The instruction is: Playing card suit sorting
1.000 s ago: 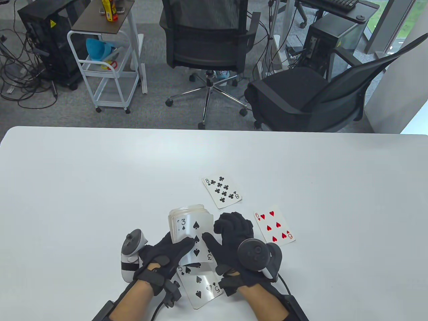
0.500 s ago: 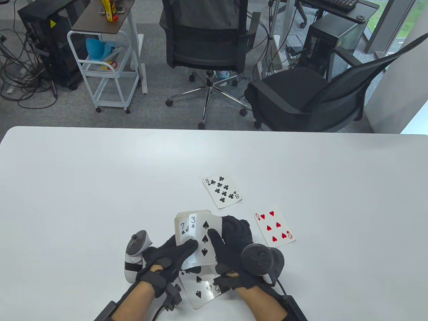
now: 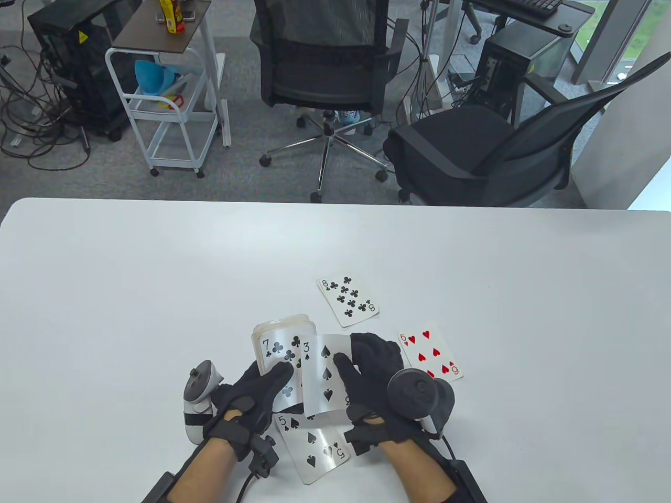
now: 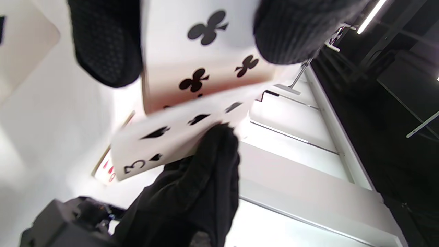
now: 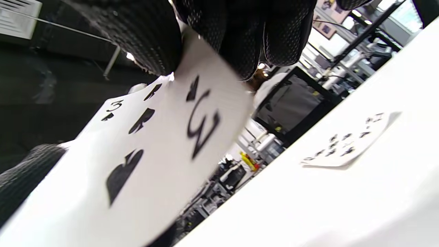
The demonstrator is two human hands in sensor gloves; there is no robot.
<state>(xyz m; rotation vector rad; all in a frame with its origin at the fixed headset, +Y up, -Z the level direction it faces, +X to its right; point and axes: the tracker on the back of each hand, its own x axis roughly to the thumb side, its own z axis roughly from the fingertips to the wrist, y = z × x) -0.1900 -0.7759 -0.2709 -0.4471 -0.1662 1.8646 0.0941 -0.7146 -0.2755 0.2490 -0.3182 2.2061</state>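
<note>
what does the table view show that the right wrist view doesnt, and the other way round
Only the table view shows the left hand holding the deck with the 7 of clubs on top, the 5 of spades and the 6 of hearts lying on the table.

Only the right wrist view shows, close up, the fingertips pinching the card's edge.

Both show the right hand holding the 3 of spades, and the 8 of clubs flat on the table.

Bright even light; both wrist views blurred close up.
</note>
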